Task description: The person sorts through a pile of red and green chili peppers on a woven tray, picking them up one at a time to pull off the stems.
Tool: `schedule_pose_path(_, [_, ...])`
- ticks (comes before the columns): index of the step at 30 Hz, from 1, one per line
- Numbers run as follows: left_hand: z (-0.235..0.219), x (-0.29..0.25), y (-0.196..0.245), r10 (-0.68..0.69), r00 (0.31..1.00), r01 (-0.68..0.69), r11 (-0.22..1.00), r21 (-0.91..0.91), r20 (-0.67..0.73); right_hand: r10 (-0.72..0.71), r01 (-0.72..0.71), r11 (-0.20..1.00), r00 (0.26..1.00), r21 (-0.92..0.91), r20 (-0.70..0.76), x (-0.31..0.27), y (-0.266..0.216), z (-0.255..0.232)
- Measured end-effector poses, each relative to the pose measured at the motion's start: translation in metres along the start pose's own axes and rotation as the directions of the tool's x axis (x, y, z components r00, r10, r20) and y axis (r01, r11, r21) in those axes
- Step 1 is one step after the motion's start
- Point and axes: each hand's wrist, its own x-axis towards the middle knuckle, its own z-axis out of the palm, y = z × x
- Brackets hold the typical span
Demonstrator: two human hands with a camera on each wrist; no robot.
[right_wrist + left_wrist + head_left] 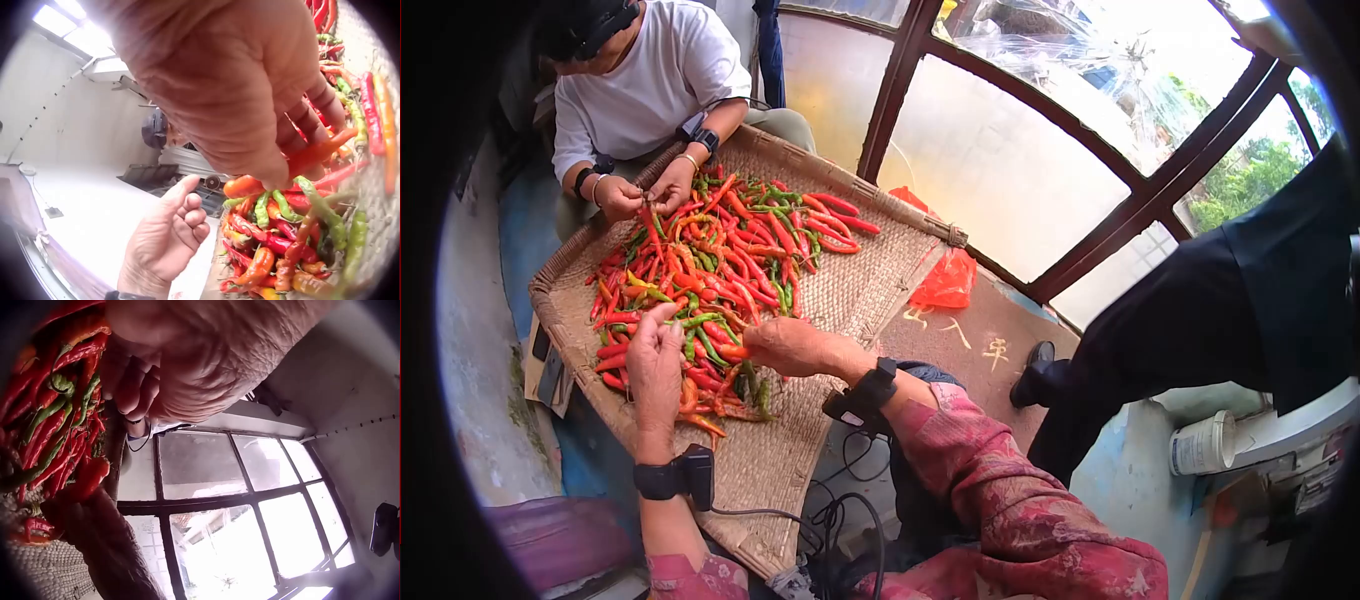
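A heap of red, orange and green chili peppers (730, 250) lies on a woven tray (870, 265). My right hand (788, 347) is over the near right side of the heap. Between its thumb and fingers it pinches an orange-red chili pepper (315, 155), which also shows in the left wrist view. My left hand (655, 370) hovers over the near left edge of the heap, thumb raised. Its fingers (194, 217) are loosely curled and hold nothing.
Across the tray another person's hands (645, 195) work at the far side of the heap. A dark-trousered leg (1130, 340) stands at the right. Black cables (840, 510) hang below the tray. A red plastic bag (945, 280) lies beside it, near framed windows.
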Motion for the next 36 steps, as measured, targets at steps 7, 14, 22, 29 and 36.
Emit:
schedule_pose_path(7, [0.028, -0.011, 0.003, -0.148, 0.934, 0.26, 0.905, -0.337, 0.325, 0.043, -0.022, 0.447, 0.999, 0.894, 0.004, 0.001, -0.031, -0.012])
schedule_pose_path(14, [0.018, -0.007, -0.001, -0.153, 0.982, 0.189, 0.851, -0.491, 0.112, 0.028, -0.135, 0.234, 0.991, 0.963, 0.132, 0.006, -0.034, -0.001])
schedule_pose_path(22, [-0.013, 0.008, -0.018, -0.169, 0.974, 0.068, 0.85, -0.522, -0.149, 0.434, -0.265, 0.753, 0.888, 0.602, -0.152, 0.016, 0.018, -0.001])
schedule_pose_path(29, [-0.012, 0.009, -0.012, -0.163, 0.956, 0.037, 0.892, -0.45, -0.245, 0.388, -0.456, 0.886, 0.828, -0.083, -0.405, 0.007, 0.078, -0.006])
schedule_pose_path(36, [-0.002, 0.0, -0.001, -0.118, 0.986, 0.071, 0.938, -0.34, -0.119, 0.362, -0.393, 0.894, 0.916, -0.214, -0.17, 0.007, 0.059, -0.01])
